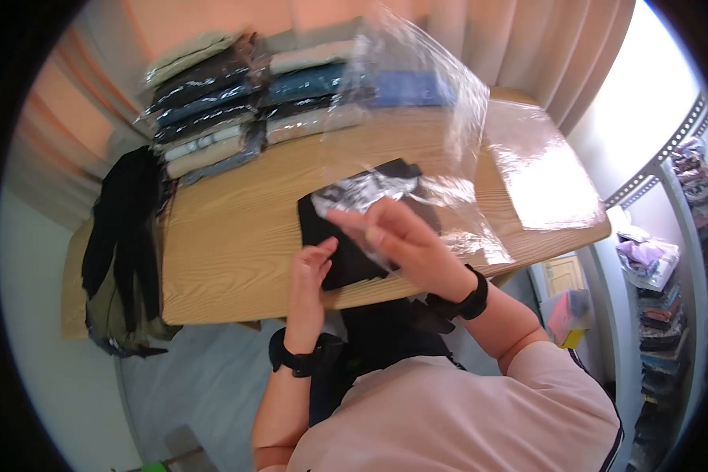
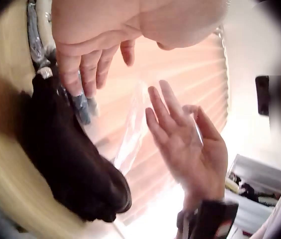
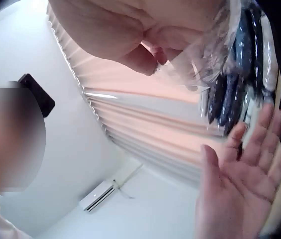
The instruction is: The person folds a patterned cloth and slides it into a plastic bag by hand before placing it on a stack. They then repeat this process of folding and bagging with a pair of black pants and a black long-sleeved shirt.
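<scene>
A folded black garment (image 1: 330,263) lies near the table's front edge. The right hand (image 1: 405,240) is raised over it, thumb and index finger pinching a clear plastic bag (image 1: 464,149) that spreads up and to the right, partly over the garment. In the right wrist view the film (image 3: 200,64) hangs from the right hand (image 3: 150,30). My left hand (image 1: 311,275) is at the garment's left side, fingers loosely bent and holding nothing; whether it touches the cloth is unclear. The left wrist view shows the garment (image 2: 75,154) below the left hand (image 2: 105,30).
Bagged folded garments (image 1: 204,102) stand in stacks at the back left, with a blue one (image 1: 413,88) beside them. Flat clear bags (image 1: 547,165) lie at the right end of the table (image 1: 228,259). Dark clothes (image 1: 122,236) hang over the left edge. Shelves (image 1: 661,236) stand right.
</scene>
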The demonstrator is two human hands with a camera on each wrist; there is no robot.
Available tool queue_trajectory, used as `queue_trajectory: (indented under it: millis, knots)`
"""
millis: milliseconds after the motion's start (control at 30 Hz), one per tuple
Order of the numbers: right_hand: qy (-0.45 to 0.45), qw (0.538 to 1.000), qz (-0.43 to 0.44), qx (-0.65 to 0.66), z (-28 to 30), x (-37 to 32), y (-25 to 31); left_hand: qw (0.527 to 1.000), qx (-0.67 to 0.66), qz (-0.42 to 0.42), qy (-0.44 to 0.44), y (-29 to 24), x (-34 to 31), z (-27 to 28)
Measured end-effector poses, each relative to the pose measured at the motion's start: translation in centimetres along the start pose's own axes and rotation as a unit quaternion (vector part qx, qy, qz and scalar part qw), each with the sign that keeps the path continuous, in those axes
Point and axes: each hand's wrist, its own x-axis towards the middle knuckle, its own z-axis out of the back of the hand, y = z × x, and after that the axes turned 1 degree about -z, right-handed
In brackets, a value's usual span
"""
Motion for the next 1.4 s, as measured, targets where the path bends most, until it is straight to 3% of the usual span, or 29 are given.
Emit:
queue_trajectory:
  millis: [33, 133, 167, 233, 300, 333, 367, 400, 467, 533, 567, 600, 700, 733, 800, 833, 900, 933, 1000, 1033, 1100, 1200, 1233, 1400]
  knots:
    - [0.039, 0.998, -0.017, -0.056, -0.9, 0.2, -0.4, 0.996, -0.056, -0.033, -0.058, -0.9, -0.2, 0.7]
    - [0.086, 0.990, -0.086, -0.069, -2.6, 0.6, -3.8, 0.986, -0.040, -0.076, -0.143, -4.6, -1.0, 1.6]
    - [0.096, 0.990, -0.085, -0.057, -3.2, 0.6, -4.1, 0.984, -0.070, -0.084, -0.138, -5.0, -1.1, 2.3]
    - [0.110, 0.976, -0.185, -0.003, -4.3, 0.5, -4.4, 0.984, -0.039, -0.062, -0.163, -6.0, -1.2, 2.7]
    - [0.120, 0.983, -0.141, -0.011, -5.2, 0.1, -6.4, 0.983, -0.019, -0.038, -0.180, -5.9, -1.1, 3.5]
    - [0.122, 0.988, -0.096, -0.026, -5.6, 0.1, -6.5, 0.987, 0.007, 0.021, -0.160, -5.1, -1.0, 4.5]
    - [0.139, 0.970, -0.192, -0.049, -5.3, -0.3, -5.6, 0.987, 0.031, 0.081, -0.137, -4.4, -1.0, 5.3]
    - [0.135, 0.970, -0.195, -0.052, -5.1, -0.5, -4.9, 0.987, 0.027, 0.083, -0.134, -4.1, -1.1, 5.5]
    - [0.124, 0.958, -0.120, -0.228, -4.6, -0.9, -3.9, 0.982, 0.035, 0.076, -0.170, -3.5, -1.2, 5.9]
    - [0.045, 0.966, -0.018, -0.256, -3.1, -1.5, -2.6, 0.977, 0.047, 0.082, -0.189, -3.6, -1.6, 6.9]
    - [-0.029, 0.985, -0.048, -0.165, -2.4, -2.1, -2.0, 0.969, 0.042, 0.061, -0.236, -3.4, -2.0, 7.6]
    - [-0.089, 0.980, -0.057, -0.167, -1.3, -2.4, -0.7, 0.958, 0.036, 0.040, -0.283, -3.3, -2.5, 8.3]
    - [-0.327, 0.917, -0.019, -0.228, 2.3, -3.7, 0.3, 0.934, -0.009, -0.001, -0.356, -2.8, -3.6, 10.7]
    - [-0.329, 0.915, -0.023, -0.231, 4.0, -4.1, -0.7, 0.934, -0.013, 0.003, -0.356, -2.5, -4.1, 11.5]
    - [-0.481, 0.830, 0.033, -0.281, 6.0, -4.3, -2.3, 0.923, -0.011, -0.015, -0.385, -1.9, -5.0, 13.0]
    - [-0.481, 0.829, 0.032, -0.283, 6.0, -4.5, -2.3, 0.923, -0.010, -0.016, -0.385, -1.6, -5.3, 13.6]
    - [-0.476, 0.854, -0.185, -0.104, 5.3, -4.6, -2.1, 0.919, -0.001, -0.014, -0.393, -0.9, -5.6, 14.1]
    - [-0.477, 0.853, -0.185, -0.104, 5.3, -4.4, -1.9, 0.916, 0.009, -0.014, -0.402, -0.8, -5.7, 14.3]
    - [-0.398, 0.861, -0.294, -0.116, 5.9, -3.5, -1.6, 0.911, 0.010, 0.008, -0.411, -0.5, -5.8, 14.0]
    - [-0.398, 0.862, -0.293, -0.114, 6.9, -3.2, -1.6, 0.906, 0.010, 0.029, -0.421, -0.5, -5.8, 13.8]
    - [-0.291, 0.871, -0.383, -0.103, 9.2, -3.2, -1.9, 0.907, 0.010, 0.033, -0.420, -0.4, -5.9, 13.7]
    - [-0.312, 0.882, -0.352, -0.018, 9.9, -2.9, -2.3, 0.908, 0.004, 0.030, -0.417, -0.3, -6.0, 13.7]
    - [-0.365, 0.863, -0.351, 0.006, 9.2, -2.7, -1.3, 0.911, 0.002, 0.027, -0.411, -0.2, -6.1, 13.7]
    - [-0.409, 0.855, -0.315, 0.045, 12.5, -3.6, 2.6, 0.918, 0.010, 0.034, -0.395, 0.4, -6.5, 14.3]
